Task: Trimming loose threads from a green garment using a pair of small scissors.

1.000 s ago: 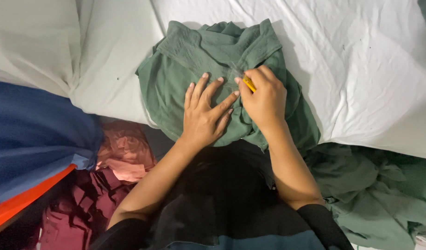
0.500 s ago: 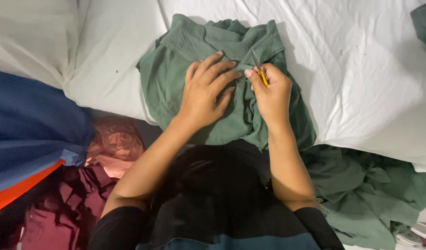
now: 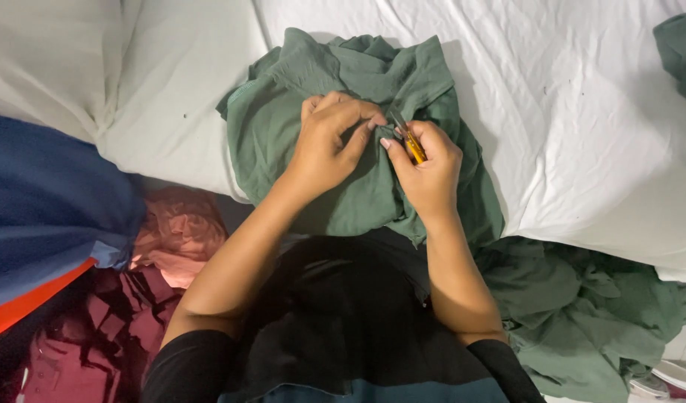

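Green garment [image 3: 298, 142] is laid crumpled on the white sheet [image 3: 581, 112], near the sheet's front edge, with part of its lower hem hanging over that edge. The cloth near the garment's middle is pinched by the left hand [image 3: 328, 145], whose fingers are curled together and bent down onto the fabric. A small yellow-handled tool [image 3: 410, 142] is gripped by the right hand [image 3: 428, 168], the thumb and forefinger being closed on the handle and the dark tip being pointed up toward the left fingertips. The two hands are held just beside each other, almost touching, over the same fold of cloth. What the tip meets cannot be told.

More green cloth [image 3: 581, 313] is heaped lower right, below the sheet's edge. A pink cloth [image 3: 175, 231] and dark red fabric [image 3: 82, 336] are piled lower left, and a blue cloth with an orange stripe [image 3: 44, 216] is seen at the left edge. Another green piece [image 3: 682, 52] is seen at the upper right corner.
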